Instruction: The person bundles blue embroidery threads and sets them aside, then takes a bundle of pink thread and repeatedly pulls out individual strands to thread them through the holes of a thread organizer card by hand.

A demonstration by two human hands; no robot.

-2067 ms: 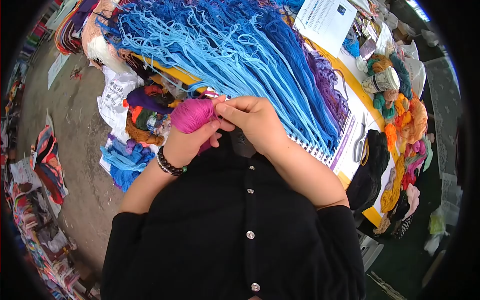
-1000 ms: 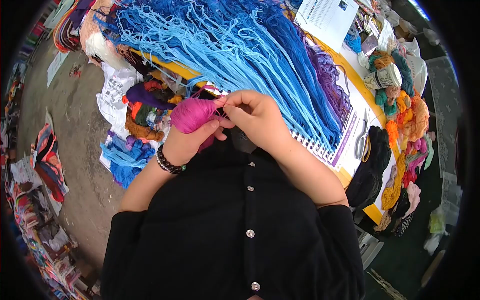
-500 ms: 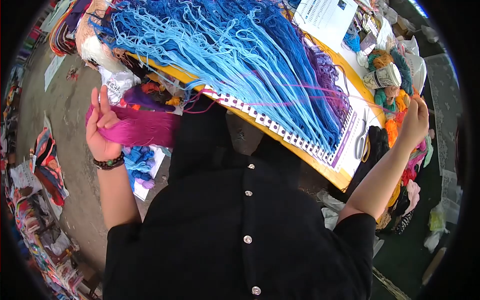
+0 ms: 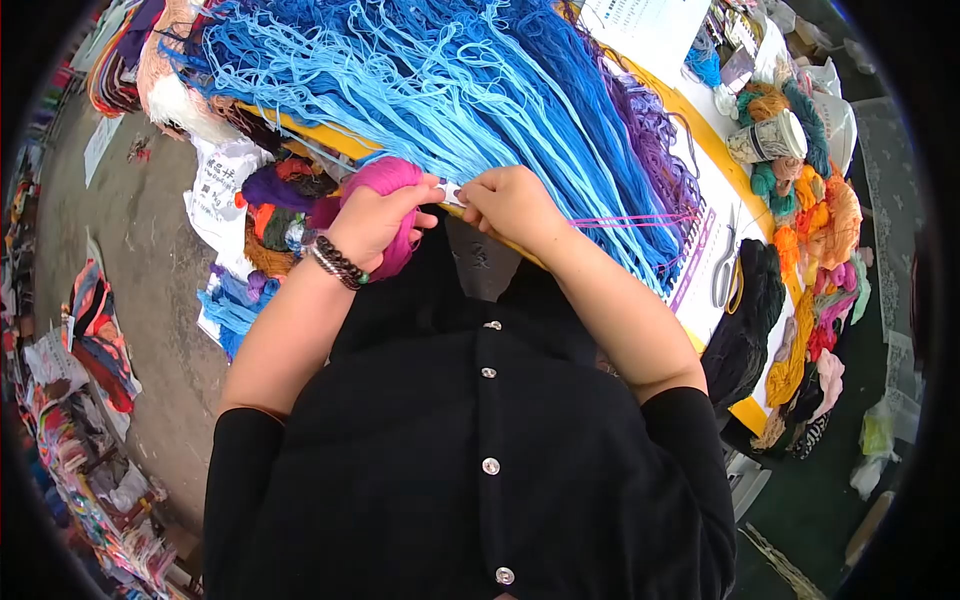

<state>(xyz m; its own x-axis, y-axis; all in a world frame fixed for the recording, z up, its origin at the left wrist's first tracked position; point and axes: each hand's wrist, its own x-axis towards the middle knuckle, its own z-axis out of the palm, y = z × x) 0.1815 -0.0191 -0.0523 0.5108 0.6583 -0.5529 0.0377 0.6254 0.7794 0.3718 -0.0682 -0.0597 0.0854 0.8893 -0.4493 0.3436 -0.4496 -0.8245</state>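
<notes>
From my remote seat, at the far left I see mixed skeins (image 4: pixel 268 195) hanging beside the table edge (image 4: pixel 310 128), none of them in use. Next comes the left hand (image 4: pixel 368 222), wrapped around the pink skein (image 4: pixel 385 174) and gripping it just off the near edge. The pink skein looks thick, so I judge most of it unspent. Just right of it, the right hand (image 4: pixel 515 208) has its fingertips closed together by that edge; I can't tell whether they pinch any thread. Beyond, blue threads (image 4: pixel 480 105) lie massed across the table and look already set out, as do the purple threads (image 4: pixel 650 120) to their right. A pink strand (image 4: pixel 625 221) runs over the blue threads, its left end hidden behind the right arm, so I judge the pink barely begun and can't confirm it's fastened. Farther right, the scissors (image 4: pixel 722 275) rest untouched on a card (image 4: pixel 690 300), near a black hank (image 4: pixel 750 315).
</notes>
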